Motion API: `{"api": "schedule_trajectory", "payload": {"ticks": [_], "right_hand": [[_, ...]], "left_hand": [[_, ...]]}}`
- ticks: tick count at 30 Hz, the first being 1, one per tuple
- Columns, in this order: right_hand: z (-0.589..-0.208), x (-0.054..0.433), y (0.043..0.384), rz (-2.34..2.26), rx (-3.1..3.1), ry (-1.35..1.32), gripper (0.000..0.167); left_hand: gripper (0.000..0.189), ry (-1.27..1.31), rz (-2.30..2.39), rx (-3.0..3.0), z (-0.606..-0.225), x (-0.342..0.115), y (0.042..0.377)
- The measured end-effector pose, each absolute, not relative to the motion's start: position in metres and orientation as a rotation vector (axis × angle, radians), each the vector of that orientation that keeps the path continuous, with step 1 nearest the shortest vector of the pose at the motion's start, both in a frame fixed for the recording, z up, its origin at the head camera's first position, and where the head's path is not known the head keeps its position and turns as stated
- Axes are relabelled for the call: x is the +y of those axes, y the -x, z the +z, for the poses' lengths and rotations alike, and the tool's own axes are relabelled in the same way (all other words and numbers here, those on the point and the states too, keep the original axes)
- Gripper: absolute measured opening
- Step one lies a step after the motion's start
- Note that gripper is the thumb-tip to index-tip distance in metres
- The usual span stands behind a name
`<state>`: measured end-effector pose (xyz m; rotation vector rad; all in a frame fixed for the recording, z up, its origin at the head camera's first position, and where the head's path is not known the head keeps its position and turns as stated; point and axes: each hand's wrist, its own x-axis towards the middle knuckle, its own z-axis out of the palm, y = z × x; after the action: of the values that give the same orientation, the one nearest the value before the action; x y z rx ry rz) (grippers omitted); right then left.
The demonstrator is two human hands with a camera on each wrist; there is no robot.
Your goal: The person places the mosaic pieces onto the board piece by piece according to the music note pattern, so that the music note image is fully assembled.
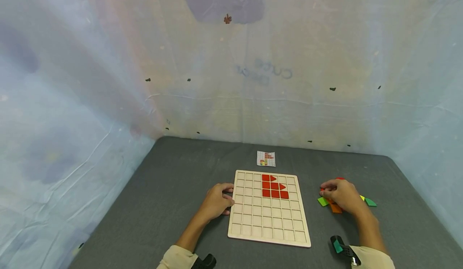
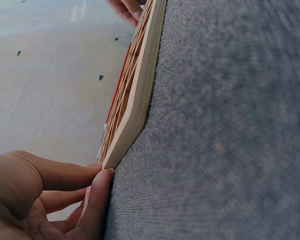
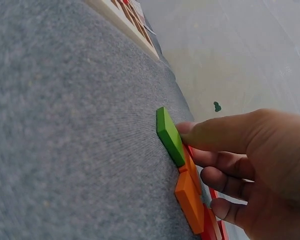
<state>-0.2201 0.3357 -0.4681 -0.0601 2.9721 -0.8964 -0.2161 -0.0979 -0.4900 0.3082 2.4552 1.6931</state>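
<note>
A pale wooden grid board [image 1: 267, 220] lies flat on the dark table, with several red squares and triangles set in its upper cells. My left hand [image 1: 216, 200] pinches the board's left edge; the left wrist view shows thumb and finger meeting at the wooden rim [image 2: 135, 100]. Over a small heap of coloured tiles to the right is my right hand [image 1: 341, 194], its thumb and forefinger on a red tile [image 1: 321, 189], mostly hidden by the fingers. Beside the thumb lie a green tile [image 3: 170, 135] and an orange tile [image 3: 189, 200].
A printed pattern card [image 1: 266, 159] lies behind the board. Yellow [image 1: 362, 198] and dark green [image 1: 370, 202] tiles show past the right hand. A hanging cloth [image 1: 231, 116] stands behind the grey table covering [image 1: 144, 220].
</note>
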Motion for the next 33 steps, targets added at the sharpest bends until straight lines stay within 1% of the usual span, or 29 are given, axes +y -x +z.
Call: {"api": "schedule_trajectory", "payload": {"ticks": [18,27,33], "right_hand": [[-0.465,0.321,0.22,-0.932,3.015,0.2,0.029],[-0.46,0.303,0.222,-0.998,2.955,0.289,0.028],[-0.461,0.289,0.223,-0.999,2.933,0.267,0.026]], "left_hand": [[0.051,-0.296,1.675,2.487,-0.489,-0.096,0.215],[0.051,-0.297,1.671,2.491,-0.489,-0.096,0.215],[0.051,-0.295,1.671,2.492,-0.49,-0.096,0.216]]}}
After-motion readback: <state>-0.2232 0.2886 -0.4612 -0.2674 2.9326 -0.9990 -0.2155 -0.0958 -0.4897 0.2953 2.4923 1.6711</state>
